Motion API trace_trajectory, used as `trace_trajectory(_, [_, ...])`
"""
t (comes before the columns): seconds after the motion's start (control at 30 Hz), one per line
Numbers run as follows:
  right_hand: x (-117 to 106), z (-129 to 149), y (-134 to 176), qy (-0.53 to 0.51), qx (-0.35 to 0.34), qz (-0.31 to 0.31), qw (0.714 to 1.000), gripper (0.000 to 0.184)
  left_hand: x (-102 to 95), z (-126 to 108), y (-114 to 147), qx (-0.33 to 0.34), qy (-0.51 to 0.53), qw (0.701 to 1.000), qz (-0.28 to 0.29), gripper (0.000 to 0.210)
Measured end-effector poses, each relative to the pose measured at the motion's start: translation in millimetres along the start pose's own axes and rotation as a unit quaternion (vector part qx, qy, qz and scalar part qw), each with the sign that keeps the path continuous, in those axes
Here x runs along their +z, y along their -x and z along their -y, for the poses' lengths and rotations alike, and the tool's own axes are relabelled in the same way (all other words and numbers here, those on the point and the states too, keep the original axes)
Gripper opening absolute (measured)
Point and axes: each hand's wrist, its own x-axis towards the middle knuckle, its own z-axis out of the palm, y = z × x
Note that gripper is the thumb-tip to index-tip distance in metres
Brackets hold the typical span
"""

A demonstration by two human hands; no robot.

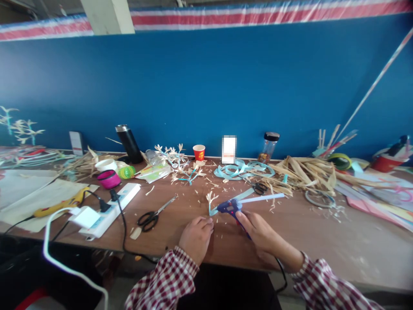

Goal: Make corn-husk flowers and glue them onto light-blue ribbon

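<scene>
My right hand [260,232] grips a blue hot glue gun [230,206] with a long pale glue stick [263,198] sticking out of its back. Its nozzle points left and touches or almost touches the light-blue tape on the stem of a small husk flower [211,199]. Just below that flower, my left hand [196,237] rests low over the table with its fingers closed at the stem; the exact pinch is hidden. Left of this hand lie black-handled scissors [150,219]. Beyond the flower is a finished-looking branch of pale blossoms [190,174] on blue stems.
A white power strip [111,213] with plugs and cables lies left, near a yellow glue gun [61,204]. Light-blue ribbon [238,170], dry husks [306,172], a red paper cup [199,152], a black bottle [129,144] and a jar [269,147] line the back.
</scene>
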Motion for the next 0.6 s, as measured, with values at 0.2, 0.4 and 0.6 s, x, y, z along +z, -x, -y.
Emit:
trace_trajectory(0.2, [-0.3, 2.7, 7.1, -0.008, -0.021, 0.001, 1.0, 0.043, 0.1, 0.1, 0.0, -0.003, -0.003, 1.0, -0.008, 0.022])
trace_trajectory(0.4, [-0.6, 0.9, 4.9, 0.0, -0.026, -0.012, 1.0, 0.04, 0.5, 0.9, 0.4, -0.004, 0.004, 1.0, -0.009, 0.022])
trace_trajectory(0.6, [-0.7, -2.5, 5.9, 0.021, -0.042, -0.018, 0.999, 0.039, 0.5, 1.1, 0.0, -0.001, 0.005, 1.0, -0.002, 0.021])
